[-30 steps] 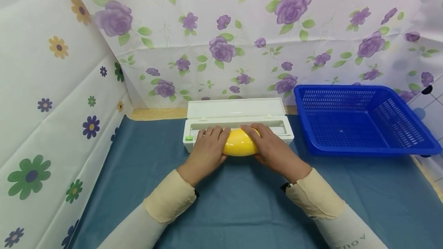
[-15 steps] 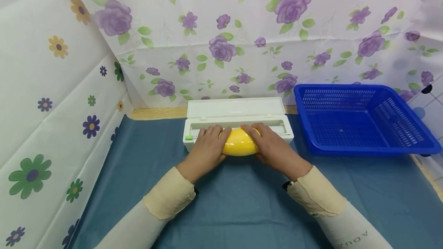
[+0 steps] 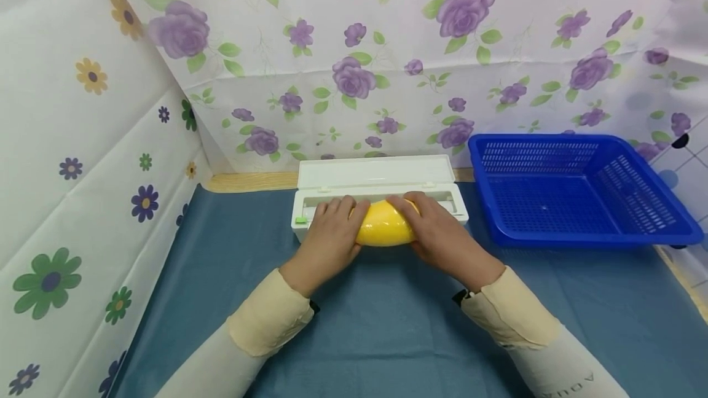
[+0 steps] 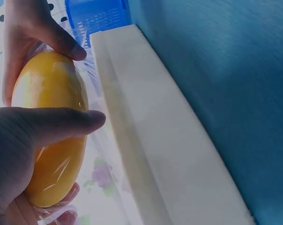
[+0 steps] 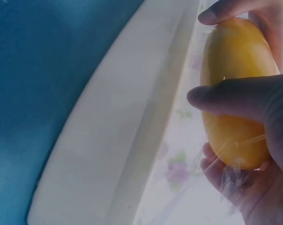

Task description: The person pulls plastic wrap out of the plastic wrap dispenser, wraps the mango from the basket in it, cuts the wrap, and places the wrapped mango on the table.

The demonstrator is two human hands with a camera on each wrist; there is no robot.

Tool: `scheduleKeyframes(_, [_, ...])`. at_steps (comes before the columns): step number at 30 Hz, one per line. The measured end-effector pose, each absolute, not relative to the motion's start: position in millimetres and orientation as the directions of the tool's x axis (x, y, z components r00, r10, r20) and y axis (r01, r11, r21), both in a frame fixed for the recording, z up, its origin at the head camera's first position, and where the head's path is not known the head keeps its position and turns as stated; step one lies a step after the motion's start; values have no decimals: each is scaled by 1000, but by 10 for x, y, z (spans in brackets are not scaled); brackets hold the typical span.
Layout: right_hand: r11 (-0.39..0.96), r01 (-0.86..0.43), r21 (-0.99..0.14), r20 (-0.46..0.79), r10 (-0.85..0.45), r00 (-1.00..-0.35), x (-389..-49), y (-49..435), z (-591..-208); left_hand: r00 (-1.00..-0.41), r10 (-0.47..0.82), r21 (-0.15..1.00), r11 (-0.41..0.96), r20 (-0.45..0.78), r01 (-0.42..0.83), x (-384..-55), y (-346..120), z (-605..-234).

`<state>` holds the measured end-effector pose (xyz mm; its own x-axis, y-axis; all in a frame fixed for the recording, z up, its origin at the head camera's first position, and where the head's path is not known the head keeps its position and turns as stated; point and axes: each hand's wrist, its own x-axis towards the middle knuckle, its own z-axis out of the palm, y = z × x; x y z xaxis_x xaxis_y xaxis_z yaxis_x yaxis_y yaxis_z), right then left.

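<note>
Both hands hold a smooth yellow oval fruit just above the front of a white cling film dispenser with its lid raised. My left hand grips the fruit's left end, the thumb laid across its near side. The right end is gripped by my right hand in the same way. In the left wrist view, clear cling film lies against the fruit and stretches toward the dispenser. Bunched film shows under the fruit's end in the right wrist view. A green slider sits at the dispenser's left end.
A blue plastic basket stands to the right of the dispenser. Blue-green cloth covers the table. A flowered sheet hangs close behind, and another patterned sheet borders the left side.
The fruit and both hands have shifted slightly away from me, over the dispenser's front, and the fruit's right end has risen a little. The dispenser and basket stay in place.
</note>
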<state>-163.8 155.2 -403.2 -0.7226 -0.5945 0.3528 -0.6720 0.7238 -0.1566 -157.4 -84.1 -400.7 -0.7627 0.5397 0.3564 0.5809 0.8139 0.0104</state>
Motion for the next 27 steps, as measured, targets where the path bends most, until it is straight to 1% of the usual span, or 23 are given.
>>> scheduleKeyframes(12, [719, -684, -126, 426, -583, -692, -1680, 1561, -3912, -726, 520, -42, 825, 451, 564, -1585, -816, -3876])
scheduleKeyframes(19, [709, -697, -106, 468, -583, -664, -1746, 1565, -3849, -706, 507, -46, 826, 494, 561, -1616, -811, -3786])
scheduleKeyframes(27, [710, -699, -87, 492, -579, -649, -1785, 1583, -3763, -709, 497, -38, 831, 501, 555, -1644, -789, -3661])
